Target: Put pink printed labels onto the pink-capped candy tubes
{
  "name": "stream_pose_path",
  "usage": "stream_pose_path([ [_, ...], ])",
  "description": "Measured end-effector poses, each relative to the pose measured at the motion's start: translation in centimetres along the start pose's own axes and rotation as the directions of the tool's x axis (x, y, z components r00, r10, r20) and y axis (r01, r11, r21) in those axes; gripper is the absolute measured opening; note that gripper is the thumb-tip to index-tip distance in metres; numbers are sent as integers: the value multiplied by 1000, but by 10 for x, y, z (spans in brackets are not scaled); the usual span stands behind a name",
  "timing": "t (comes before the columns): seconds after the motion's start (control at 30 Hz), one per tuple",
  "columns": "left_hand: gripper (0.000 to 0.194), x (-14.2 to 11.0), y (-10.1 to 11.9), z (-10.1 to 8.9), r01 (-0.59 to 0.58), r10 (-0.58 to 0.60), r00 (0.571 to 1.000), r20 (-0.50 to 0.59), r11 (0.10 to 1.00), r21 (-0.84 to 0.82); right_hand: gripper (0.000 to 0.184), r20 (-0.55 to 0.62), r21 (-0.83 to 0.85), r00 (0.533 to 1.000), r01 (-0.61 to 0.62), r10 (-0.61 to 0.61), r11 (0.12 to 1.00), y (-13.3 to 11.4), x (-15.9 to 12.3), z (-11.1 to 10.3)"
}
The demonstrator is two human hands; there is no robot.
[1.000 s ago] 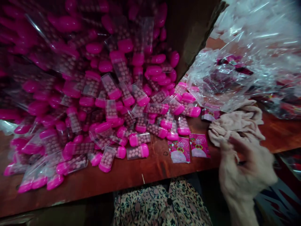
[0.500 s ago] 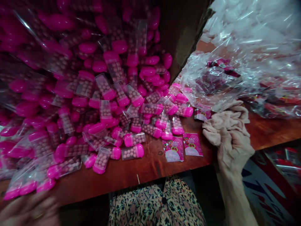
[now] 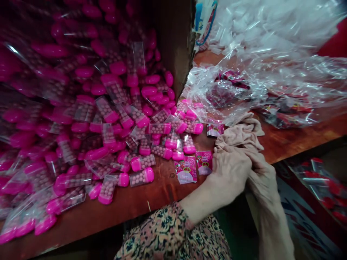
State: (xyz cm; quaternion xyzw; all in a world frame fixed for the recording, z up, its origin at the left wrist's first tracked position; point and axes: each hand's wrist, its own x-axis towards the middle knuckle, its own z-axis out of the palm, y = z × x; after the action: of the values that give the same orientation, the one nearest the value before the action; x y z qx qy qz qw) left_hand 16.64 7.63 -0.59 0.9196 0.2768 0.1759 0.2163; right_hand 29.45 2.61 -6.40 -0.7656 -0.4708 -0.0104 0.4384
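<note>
A crumpled beige cloth [image 3: 241, 133] lies at the front edge of the wooden table [image 3: 130, 206]. Both hands are on its near end. My left hand [image 3: 230, 171] reaches across from the left, fingers curled over the cloth. My right hand [image 3: 261, 177] sits beside it, wrapped in the same beige fabric and gripping it. Just left of the hands lie two small pink printed sachets [image 3: 193, 167]. A third sachet [image 3: 215, 129] lies beside the cloth's far end.
A heap of clear tubes with pink caps [image 3: 108, 119] spills from a tipped cardboard box [image 3: 176, 47] over the table's left. Crinkled clear plastic bags [image 3: 265, 72] with red packets cover the back right. More packets [image 3: 322, 180] lie below the table edge.
My left hand came in from the lower left and closed on the cloth next to my right hand. The view swung to the right.
</note>
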Motion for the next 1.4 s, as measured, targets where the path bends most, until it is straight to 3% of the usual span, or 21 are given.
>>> stream_pose_path([
  [0.07,35,4,-6,7,-17,17,1000,-4,1000,-1,30,-18,45,999,32,-31,998,5,-4,8],
  [0.23,30,4,-16,3,100,-99,995,17,990,-104,26,-113,36,992,54,-50,998,0,-8,19],
  [0.37,27,-25,-22,-12,217,-225,974,-28,961,-171,27,-117,-38,991,59,-63,998,-20,-14,16],
  [0.5,25,-77,-35,-33,347,-449,879,-161,833,-430,29,-160,-163,967,172,-198,971,-59,-38,20],
  [0.57,24,-96,-43,-41,417,-533,830,-161,787,-454,21,-50,-132,962,260,-269,957,-78,-50,26],
  [0.63,23,-106,-49,-43,459,-567,809,-152,773,-438,16,9,-93,961,278,-278,956,-90,-60,32],
  [0.8,24,-105,-51,-36,461,-544,829,-127,795,-394,15,39,-68,971,237,-234,969,-91,-65,37],
  [0.97,25,-101,-46,-32,415,-487,865,-121,830,-373,16,6,-188,985,170,-172,967,-77,-61,33],
  [1.17,25,-80,-47,-27,307,-345,931,-119,916,-257,19,85,-212,971,236,-222,948,-69,-63,25],
  [1.3,18,-51,-51,-17,157,-159,987,20,985,76,19,111,-208,965,257,-238,944,-68,-71,14],
  [1.4,12,-40,-51,-10,62,-83,987,138,986,153,17,105,-172,978,196,-179,965,-66,-81,7],
])
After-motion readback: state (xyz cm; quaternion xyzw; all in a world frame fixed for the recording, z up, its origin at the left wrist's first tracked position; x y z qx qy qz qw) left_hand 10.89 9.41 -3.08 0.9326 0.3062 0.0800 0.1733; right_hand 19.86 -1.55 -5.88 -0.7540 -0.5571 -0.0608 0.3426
